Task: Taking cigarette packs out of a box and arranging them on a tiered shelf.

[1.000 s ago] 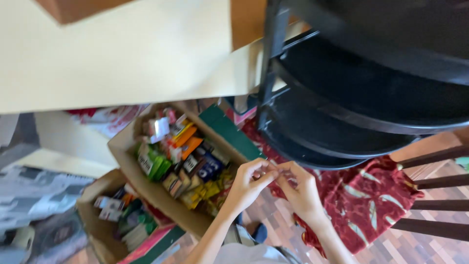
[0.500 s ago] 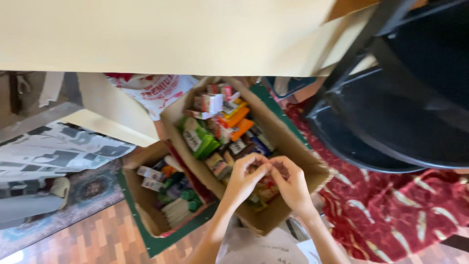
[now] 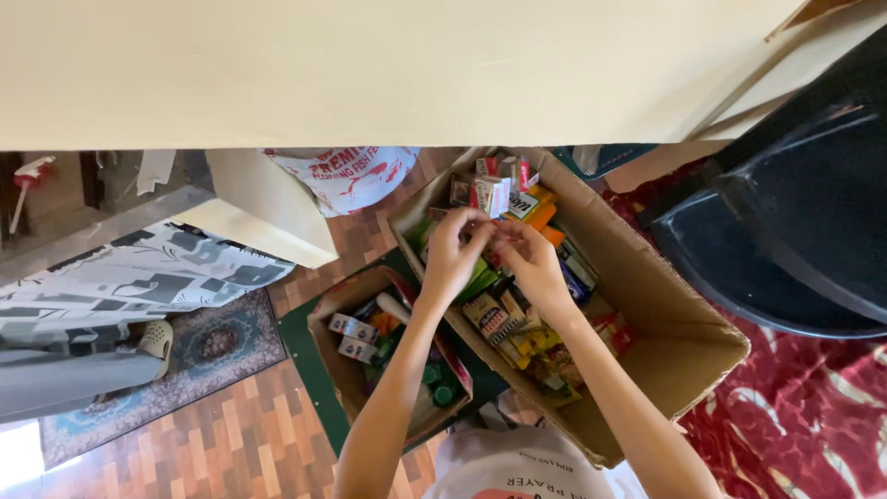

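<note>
While both hands are working over the big cardboard box [image 3: 684,342], I'm seeing the view swinging since a second ago: the box was sitting lower left in frame, now it is sitting centre-right, and the black chair [image 3: 795,231] is sliding off to the right edge. Hands are staying together throughout, so I'm reading this as head motion, not a change in the handling; the same small item is being worked on. Left hand [image 3: 450,259] and right hand [image 3: 528,263] are meeting fingertip to fingertip just above the packed goods, fingers pressed together, pinching something small between them. I'm not able to tell what it is; it is mostly hidden by the fingers, with only a hint of red showing. Its long axis and which way it is pointing I cannot tell either. It is hovering over the upper half of the box, just below the red-and-white cartons [image 3: 492,189] and beside the orange packet [image 3: 540,214]. Box's long axis is running from upper left to lower right in frame. A smaller open box [image 3: 344,370] of bottles and packets is sitting just left of it on the green mat [image 3: 300,346]. A printed white sack [image 3: 342,176] is lying under the table edge.
</note>
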